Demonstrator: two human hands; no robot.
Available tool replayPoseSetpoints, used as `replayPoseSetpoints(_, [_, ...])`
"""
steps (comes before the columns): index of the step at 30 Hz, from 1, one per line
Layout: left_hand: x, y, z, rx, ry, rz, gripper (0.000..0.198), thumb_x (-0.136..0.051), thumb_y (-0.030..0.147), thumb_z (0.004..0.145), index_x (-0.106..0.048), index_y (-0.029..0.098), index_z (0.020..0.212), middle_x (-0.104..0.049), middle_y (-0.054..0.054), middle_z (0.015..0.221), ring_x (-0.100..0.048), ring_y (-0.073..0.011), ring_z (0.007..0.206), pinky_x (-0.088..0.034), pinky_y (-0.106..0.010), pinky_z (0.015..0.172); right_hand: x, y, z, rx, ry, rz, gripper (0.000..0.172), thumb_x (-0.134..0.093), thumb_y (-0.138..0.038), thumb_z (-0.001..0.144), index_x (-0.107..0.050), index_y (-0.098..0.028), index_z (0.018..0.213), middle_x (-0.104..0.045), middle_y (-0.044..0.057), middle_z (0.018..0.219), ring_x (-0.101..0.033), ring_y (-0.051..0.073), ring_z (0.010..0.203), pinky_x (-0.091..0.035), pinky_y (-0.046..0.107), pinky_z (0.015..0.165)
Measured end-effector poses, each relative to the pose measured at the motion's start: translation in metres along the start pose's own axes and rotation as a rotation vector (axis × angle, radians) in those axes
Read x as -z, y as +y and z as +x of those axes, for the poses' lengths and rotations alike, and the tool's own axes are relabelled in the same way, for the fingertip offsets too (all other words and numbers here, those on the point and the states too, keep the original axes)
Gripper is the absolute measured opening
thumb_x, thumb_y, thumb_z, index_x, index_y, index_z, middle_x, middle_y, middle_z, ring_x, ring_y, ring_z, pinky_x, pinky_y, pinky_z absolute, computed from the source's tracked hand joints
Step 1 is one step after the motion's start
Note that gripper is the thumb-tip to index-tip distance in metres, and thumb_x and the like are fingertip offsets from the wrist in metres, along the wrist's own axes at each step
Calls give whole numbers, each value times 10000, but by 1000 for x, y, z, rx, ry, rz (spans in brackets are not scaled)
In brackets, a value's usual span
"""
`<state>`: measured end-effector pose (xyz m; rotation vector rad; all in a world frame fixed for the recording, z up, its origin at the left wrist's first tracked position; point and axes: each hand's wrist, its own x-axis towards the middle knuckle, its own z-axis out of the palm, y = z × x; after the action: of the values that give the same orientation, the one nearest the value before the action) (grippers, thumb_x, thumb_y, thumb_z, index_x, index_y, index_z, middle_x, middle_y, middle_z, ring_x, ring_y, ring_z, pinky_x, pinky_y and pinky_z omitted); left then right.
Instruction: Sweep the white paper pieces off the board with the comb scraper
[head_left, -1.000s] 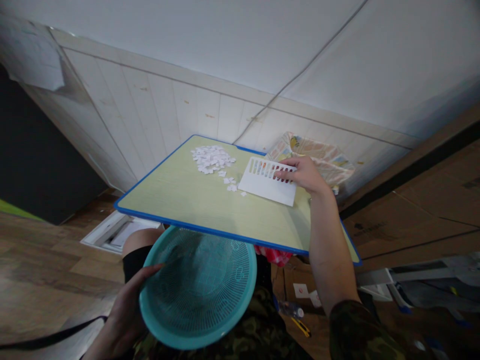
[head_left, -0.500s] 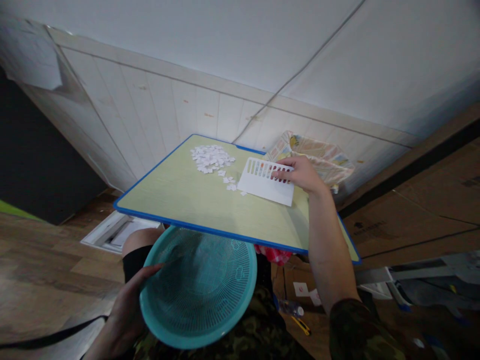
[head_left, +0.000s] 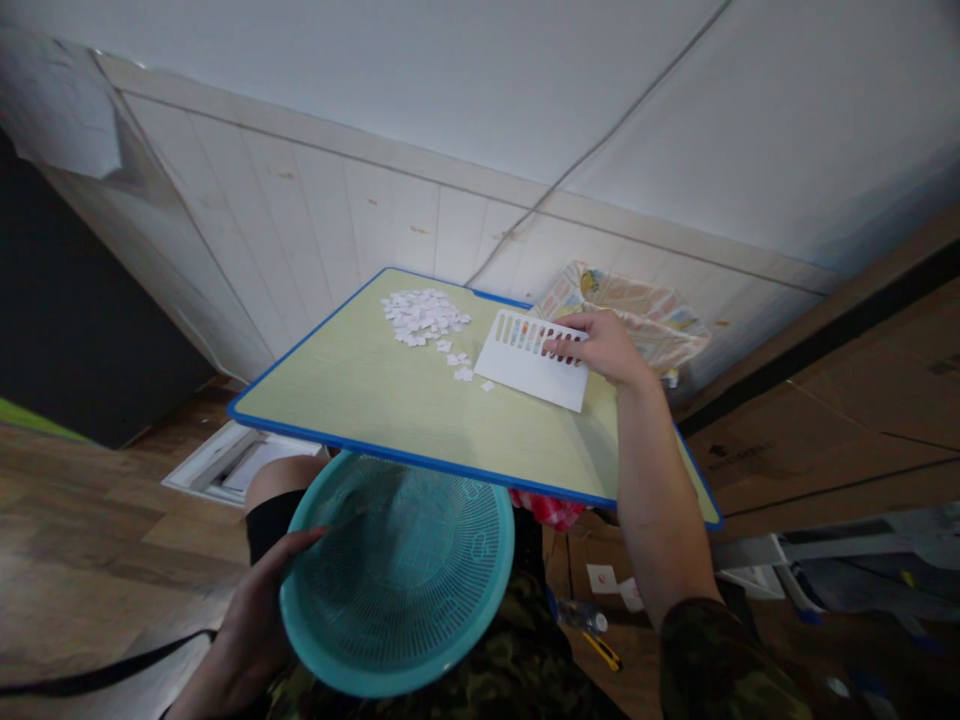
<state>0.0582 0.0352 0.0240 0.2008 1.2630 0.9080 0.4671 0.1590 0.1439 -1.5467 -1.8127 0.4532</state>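
My left hand (head_left: 262, 600) grips the rim of a turquoise plastic colander (head_left: 409, 560), thumb over the edge and the other fingers hidden beneath. The colander rests tilted on my lap, just under the table's front edge. Over the right half of the table, my right hand (head_left: 604, 348) is closed on a white slotted plastic basket (head_left: 534, 372), its fingers at the row of oval slots. Reddish and orange bits show through some slots. To the basket's left lies a heap of small white paper pieces (head_left: 421, 316), with several stray pieces trailing toward it.
The pale yellow table (head_left: 337, 385) has a blue rim and stands against a white panelled wall. Behind my right hand is a patterned fabric-lined basket (head_left: 645, 315). On the floor to the right lie a plastic bottle (head_left: 581, 617) and a yellow cutter (head_left: 602, 650). Cardboard boxes (head_left: 825, 400) border the right side.
The white slotted basket has tipped very slightly in my right hand, its far left corner a little higher. My left hand and the colander have hardly moved.
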Motion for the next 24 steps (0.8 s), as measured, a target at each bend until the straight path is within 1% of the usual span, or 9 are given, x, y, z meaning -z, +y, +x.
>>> replayPoseSetpoints(3, [0,0,2,18,0,6,187,-581,91,775,-722,110,653,-725,-99,534,-662,-230,430,-586,-342,463,-8,-1,2,35,-18,-14,370,-739,-388,683,-769,-144,960,-728,50,747,-627,181,617,-464,262,551])
replayPoseSetpoints(7, [3,-1,3,18,-7,-10,217,-567,97,797,-725,99,647,-720,-111,528,-659,-236,422,-580,-345,454,-12,-1,3,60,-31,18,384,-739,-391,683,-765,-142,975,-740,52,801,-634,183,650,-477,263,573])
replayPoseSetpoints(9, [4,-2,4,22,-26,-18,216,-568,99,801,-728,101,656,-726,-114,542,-661,-238,427,-578,-346,452,-11,1,4,50,-6,30,395,-744,-391,676,-764,-145,984,-742,53,809,-638,187,655,-477,262,567])
replayPoseSetpoints(12, [6,-3,5,20,-34,-22,206,-585,102,797,-727,102,648,-713,-101,516,-642,-220,398,-563,-320,422,-12,4,5,14,12,40,395,-748,-394,668,-766,-141,971,-736,53,765,-631,184,618,-467,260,537])
replayPoseSetpoints(17, [3,-2,4,25,-40,-18,194,-588,103,794,-740,98,675,-737,-116,568,-674,-243,456,-590,-354,487,-15,2,6,40,10,80,390,-759,-386,663,-766,-144,968,-741,55,795,-638,181,639,-475,256,550])
replayPoseSetpoints(21, [-1,0,1,24,-9,-23,246,-568,94,801,-721,108,608,-697,-93,486,-637,-211,391,-552,-297,409,-13,4,5,12,28,106,383,-763,-388,657,-768,-139,949,-738,58,769,-639,183,615,-468,254,526])
replayPoseSetpoints(24, [-1,1,1,35,-12,-20,241,-569,104,804,-721,113,617,-703,-98,495,-642,-219,396,-561,-311,421,-13,6,5,-7,15,99,392,-769,-380,647,-767,-141,959,-737,57,760,-639,186,607,-471,260,523])
